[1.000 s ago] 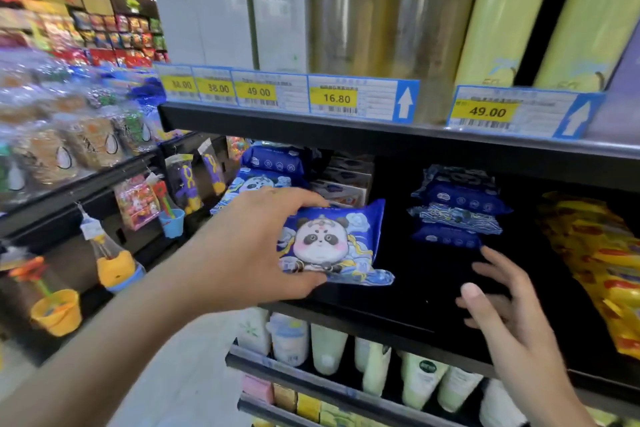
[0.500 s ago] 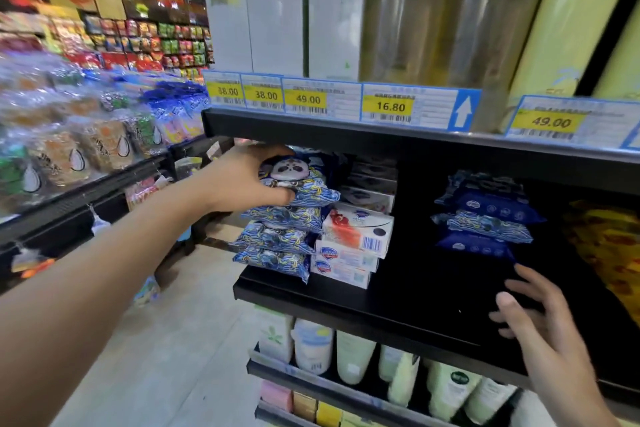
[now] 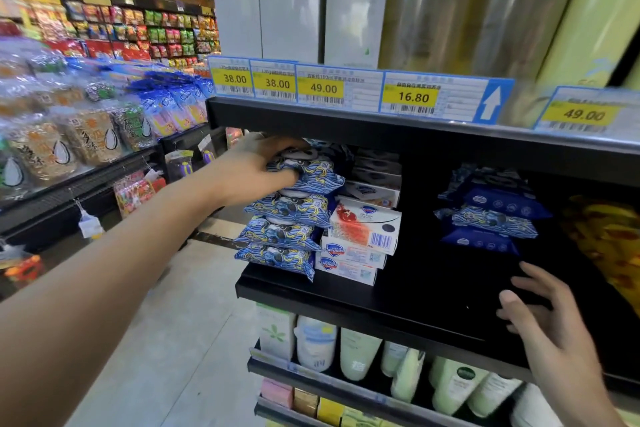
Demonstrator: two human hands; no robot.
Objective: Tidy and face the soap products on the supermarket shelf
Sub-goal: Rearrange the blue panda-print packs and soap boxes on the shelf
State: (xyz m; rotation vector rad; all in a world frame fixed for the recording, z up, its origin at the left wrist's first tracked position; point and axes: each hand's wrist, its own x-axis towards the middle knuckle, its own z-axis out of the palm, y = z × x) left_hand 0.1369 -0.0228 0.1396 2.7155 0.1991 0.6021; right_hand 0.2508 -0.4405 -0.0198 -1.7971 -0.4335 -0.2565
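On the black shelf (image 3: pixel 398 302), at its nine o'clock end, stands a stack of blue packets (image 3: pixel 284 232), with a stack of white soap boxes (image 3: pixel 360 239) touching it at three o'clock. Farther toward three o'clock, well apart, lies a smaller pile of dark blue packets (image 3: pixel 491 215). At the stack's twelve o'clock, the left hand (image 3: pixel 252 170) grips the top packet (image 3: pixel 308 166), fingers curled over its front edge. At five o'clock from the boxes, the right hand (image 3: pixel 547 322) hovers over the shelf's front edge, fingers spread and holding nothing.
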